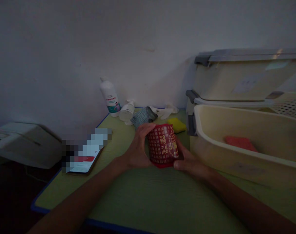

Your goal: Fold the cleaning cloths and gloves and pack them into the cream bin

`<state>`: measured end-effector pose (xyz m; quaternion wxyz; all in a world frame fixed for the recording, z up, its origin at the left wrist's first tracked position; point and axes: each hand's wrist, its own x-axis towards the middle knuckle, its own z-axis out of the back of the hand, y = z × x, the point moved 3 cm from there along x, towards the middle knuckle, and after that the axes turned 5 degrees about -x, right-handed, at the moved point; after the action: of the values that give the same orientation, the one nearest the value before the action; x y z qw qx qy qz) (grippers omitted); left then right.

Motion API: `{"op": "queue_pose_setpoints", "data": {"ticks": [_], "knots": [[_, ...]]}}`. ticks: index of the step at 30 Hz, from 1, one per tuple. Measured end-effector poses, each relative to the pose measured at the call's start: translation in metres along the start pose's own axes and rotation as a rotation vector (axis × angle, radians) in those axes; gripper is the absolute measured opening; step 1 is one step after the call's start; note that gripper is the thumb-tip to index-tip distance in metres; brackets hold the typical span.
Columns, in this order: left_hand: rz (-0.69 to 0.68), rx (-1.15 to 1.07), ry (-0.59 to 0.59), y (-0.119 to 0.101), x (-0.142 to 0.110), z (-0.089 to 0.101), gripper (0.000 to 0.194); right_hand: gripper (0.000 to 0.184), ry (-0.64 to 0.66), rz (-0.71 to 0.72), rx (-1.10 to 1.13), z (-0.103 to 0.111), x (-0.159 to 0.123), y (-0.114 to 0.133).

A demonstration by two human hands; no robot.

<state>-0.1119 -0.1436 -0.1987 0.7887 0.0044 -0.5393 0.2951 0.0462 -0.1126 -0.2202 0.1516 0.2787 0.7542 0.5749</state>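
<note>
Between my two hands is a dark red packet (162, 145) printed with gold characters, held above the table. My left hand (138, 148) grips its left side, fingers over the top edge and thumb low down. At the lower right corner, my right hand (188, 161) holds it with the thumb in front; the other fingers are mostly hidden behind. Just beyond the packet lie a yellow sponge-like piece (176, 125) and a grey-blue patterned cloth (143, 116).
A pale bin (235, 169) with a red cloth-like piece (240, 143) stands at right, before lidded boxes (245, 76). Further back are a white bottle (110, 97) and a tipped pump bottle (127, 111). A phone (87, 154) lies at the green table's (148, 201) left edge.
</note>
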Motion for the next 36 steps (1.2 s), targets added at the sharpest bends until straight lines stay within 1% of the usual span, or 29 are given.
{"op": "queue_pose_setpoints", "data": {"ticks": [2, 5, 10, 12, 14, 17, 19, 22, 24, 27, 33, 36], "knots": [[0.018, -0.013, 0.049, -0.002, 0.001, -0.003, 0.111, 0.102, -0.044, 0.0, -0.054, 0.0, 0.0, 0.002], [0.08, -0.036, 0.096, -0.006, 0.002, -0.005, 0.11, 0.094, -0.114, -0.002, -0.1, 0.001, 0.0, 0.002], [0.157, -0.055, 0.096, -0.009, 0.003, -0.005, 0.113, 0.095, -0.152, 0.01, -0.103, 0.002, -0.001, 0.0], [0.173, -0.044, 0.088, -0.009, 0.004, -0.004, 0.109, 0.096, -0.142, 0.024, -0.117, 0.003, 0.0, -0.001], [0.172, -0.039, 0.069, -0.01, 0.006, -0.002, 0.103, 0.101, -0.105, 0.044, -0.131, 0.003, 0.002, -0.001], [0.169, -0.063, 0.068, -0.009, 0.008, 0.003, 0.096, 0.113, -0.044, 0.118, -0.158, 0.002, 0.003, 0.003], [0.184, -0.093, 0.091, -0.007, 0.009, 0.004, 0.095, 0.116, -0.036, 0.175, -0.197, 0.002, 0.003, 0.006], [0.205, -0.123, 0.116, -0.003, 0.008, 0.005, 0.095, 0.111, -0.072, 0.246, -0.29, 0.003, 0.001, 0.009], [0.198, -0.121, 0.119, -0.002, 0.007, 0.004, 0.095, 0.105, -0.109, 0.283, -0.353, 0.003, 0.0, 0.01], [0.177, -0.096, 0.118, -0.003, 0.006, 0.003, 0.096, 0.097, -0.121, 0.323, -0.394, 0.003, 0.0, 0.01], [0.165, -0.042, 0.093, -0.006, 0.007, 0.003, 0.094, 0.093, -0.157, 0.367, -0.443, 0.005, -0.001, 0.008], [0.155, -0.037, 0.079, -0.007, 0.008, 0.003, 0.093, 0.09, -0.187, 0.358, -0.465, 0.005, -0.001, 0.009]]}}
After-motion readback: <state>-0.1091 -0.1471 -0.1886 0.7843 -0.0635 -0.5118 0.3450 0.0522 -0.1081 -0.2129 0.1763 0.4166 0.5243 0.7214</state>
